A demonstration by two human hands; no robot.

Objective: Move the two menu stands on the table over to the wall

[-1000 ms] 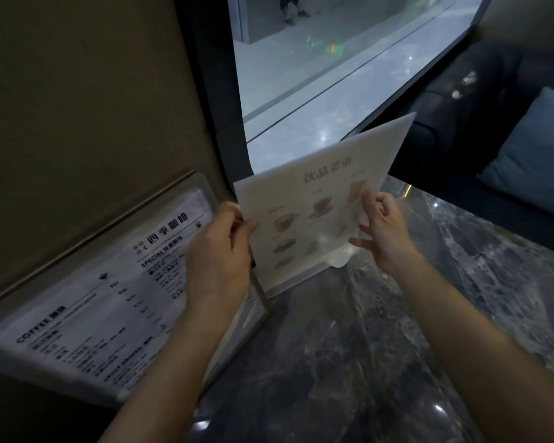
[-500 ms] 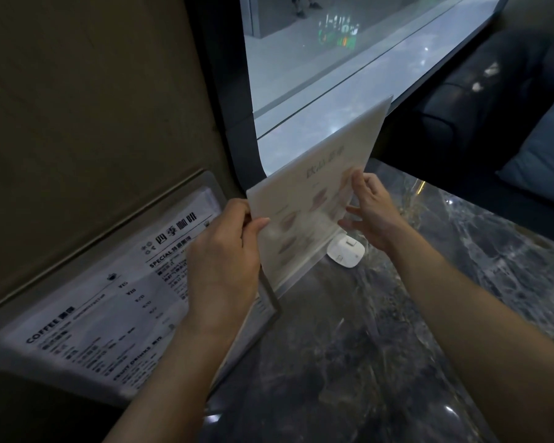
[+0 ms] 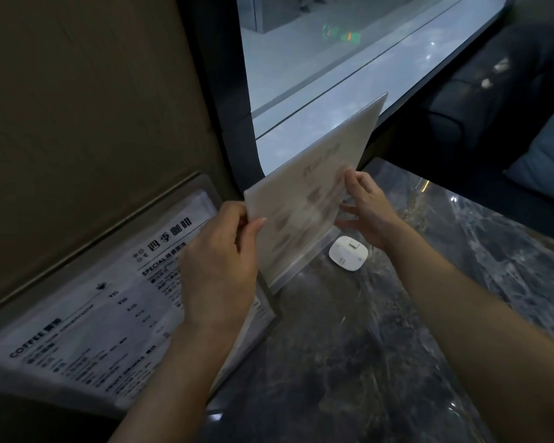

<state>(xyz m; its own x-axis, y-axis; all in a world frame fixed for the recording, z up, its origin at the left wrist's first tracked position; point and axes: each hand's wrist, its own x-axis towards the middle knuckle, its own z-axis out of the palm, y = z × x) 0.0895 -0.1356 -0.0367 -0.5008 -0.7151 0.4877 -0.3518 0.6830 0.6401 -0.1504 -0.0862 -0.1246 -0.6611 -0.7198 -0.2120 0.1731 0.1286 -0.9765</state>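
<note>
Pinching the pale menu stand [image 3: 304, 199] by its side edges, left hand [image 3: 219, 263] and right hand [image 3: 367, 209] hold it upright by the window at the table's far-left corner; it looks light, stiff, slick acrylic.

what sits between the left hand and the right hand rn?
Head view: the white drinks menu stand, held by left hand at its near edge and right hand at its face.

Pale drinks menu stand [image 3: 304, 199] upright (print blurred); coffee menu stand [image 3: 87, 314] leaning against wall [image 3: 77, 107].
</note>
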